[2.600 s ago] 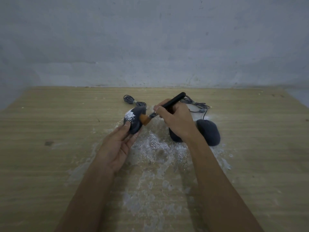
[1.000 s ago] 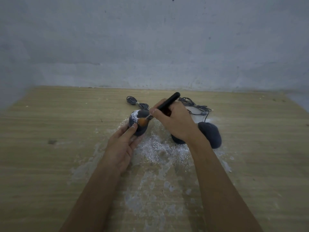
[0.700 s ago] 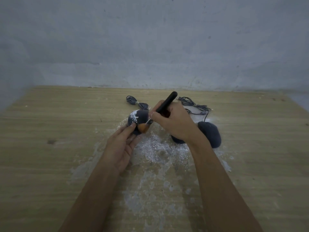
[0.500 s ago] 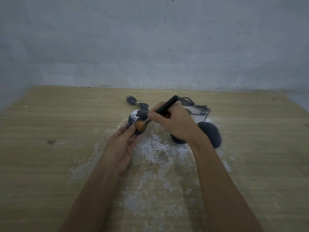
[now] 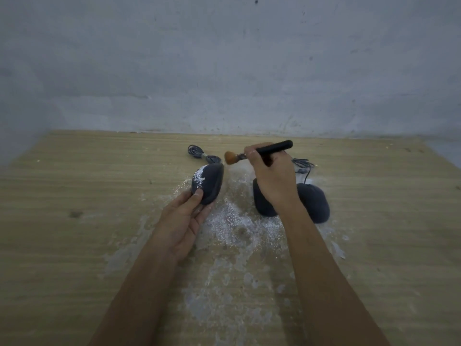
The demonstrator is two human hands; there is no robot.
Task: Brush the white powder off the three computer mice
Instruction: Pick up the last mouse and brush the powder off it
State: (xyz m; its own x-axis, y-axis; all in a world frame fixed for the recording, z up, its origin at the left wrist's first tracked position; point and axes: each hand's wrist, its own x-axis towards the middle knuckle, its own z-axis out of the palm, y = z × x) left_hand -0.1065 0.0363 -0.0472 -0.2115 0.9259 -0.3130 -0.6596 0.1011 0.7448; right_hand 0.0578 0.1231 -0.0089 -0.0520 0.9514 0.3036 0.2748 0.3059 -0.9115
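Note:
My left hand (image 5: 182, 219) holds a dark mouse (image 5: 209, 184) by its near end, tilted up off the table, thumb on top. White powder still clings to the mouse's left upper side. My right hand (image 5: 273, 177) grips a black-handled brush (image 5: 259, 152); its orange bristles hang in the air just above and right of the mouse's far tip. Two more dark mice lie on the table to the right: one (image 5: 262, 202) partly hidden under my right wrist, the other (image 5: 314, 203) beside it.
White powder (image 5: 234, 221) is spread over the wooden table (image 5: 74, 221) between and below my arms. Coiled grey cables (image 5: 199, 154) lie behind the mice, another cable (image 5: 303, 164) at the right. A grey wall stands right behind the table's far edge.
The brush has lifted off the mouse and swung up and to the right. My left hand has tipped the mouse more upright.

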